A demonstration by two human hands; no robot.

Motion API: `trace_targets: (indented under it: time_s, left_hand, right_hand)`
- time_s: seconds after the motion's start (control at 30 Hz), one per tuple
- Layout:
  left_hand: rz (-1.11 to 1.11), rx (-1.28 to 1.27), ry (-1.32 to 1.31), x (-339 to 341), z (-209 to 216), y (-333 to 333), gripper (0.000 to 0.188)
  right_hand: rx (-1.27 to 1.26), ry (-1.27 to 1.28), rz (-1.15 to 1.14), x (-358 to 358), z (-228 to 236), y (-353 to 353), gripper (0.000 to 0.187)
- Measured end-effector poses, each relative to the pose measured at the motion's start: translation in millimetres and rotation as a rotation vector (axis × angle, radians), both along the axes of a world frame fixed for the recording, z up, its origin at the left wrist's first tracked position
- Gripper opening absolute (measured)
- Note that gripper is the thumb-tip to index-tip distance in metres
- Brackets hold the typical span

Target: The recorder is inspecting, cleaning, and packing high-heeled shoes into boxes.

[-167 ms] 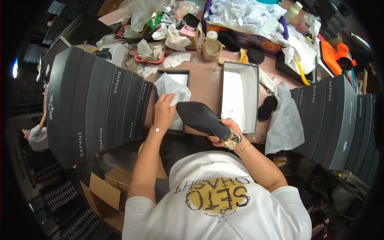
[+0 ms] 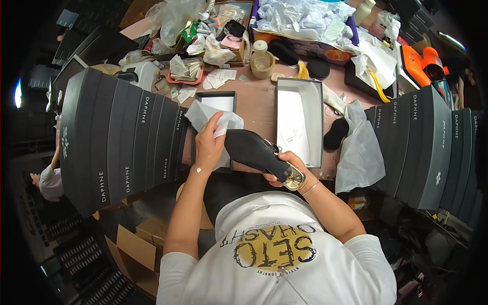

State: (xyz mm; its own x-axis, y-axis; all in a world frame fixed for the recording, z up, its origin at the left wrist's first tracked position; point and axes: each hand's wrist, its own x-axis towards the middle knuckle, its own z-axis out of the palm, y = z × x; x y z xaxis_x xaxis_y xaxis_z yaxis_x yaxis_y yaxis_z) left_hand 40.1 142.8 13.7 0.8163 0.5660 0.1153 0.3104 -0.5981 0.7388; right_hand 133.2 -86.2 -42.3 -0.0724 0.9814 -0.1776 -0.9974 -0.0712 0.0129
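Note:
My right hand [image 2: 294, 163] grips a shoe [image 2: 253, 151] by its gold heel end. The shoe's black sole faces up and its toe points left. A crumpled sheet of white tissue paper [image 2: 203, 113] is pinched in my left hand [image 2: 207, 145], close to the shoe's toe. Under that hand and the paper lies a dark-edged shoe box part [image 2: 231, 101] with a white inside, partly hidden. Right of it, beyond the shoe, another shoe box part [image 2: 302, 109] with a white inside lies on the pink table.
Stacks of dark grey shoe boxes stand at left [image 2: 122, 137] and right [image 2: 406, 147]. White sheets [image 2: 360, 152] drape over the table's right edge near a black pad [image 2: 336, 134]. At the back are a purple box of crumpled paper [image 2: 305, 20], a tape roll [image 2: 262, 66] and an orange tool [image 2: 419, 63].
My left hand has turned slightly, with the tissue paper shifting along with it. The shoe has rolled a little in my right hand. The whole view has shifted slightly.

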Motion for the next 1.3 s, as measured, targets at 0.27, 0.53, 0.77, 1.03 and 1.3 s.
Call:
trace_targets:
  time_s: [0.27,0.53,0.77,1.03,1.3]
  left_hand:
    - [-0.053,-0.124,-0.017,10.6,43.2,-29.1,0.020]
    - [0.209,-0.070,-0.098,20.8,26.2,-33.8,0.016]
    - [0.109,-0.206,-0.303,3.1,66.8,-61.2,0.011]
    - [0.127,-0.285,-0.229,-7.7,40.1,-55.5,0.018]
    - [0.039,-0.243,-0.235,-6.4,42.9,-75.9,0.020]
  right_hand:
    - [-0.205,-0.196,0.012,19.6,13.1,-14.9,0.039]
    - [-0.014,-0.763,0.091,28.5,74.2,-27.0,0.064]
    - [-0.210,-1.945,-0.320,1.0,45.3,33.3,0.047]
    - [-0.252,-0.232,-0.072,24.3,48.9,-3.5,0.037]
    - [0.014,0.115,-0.080,13.6,34.2,-11.2,0.039]
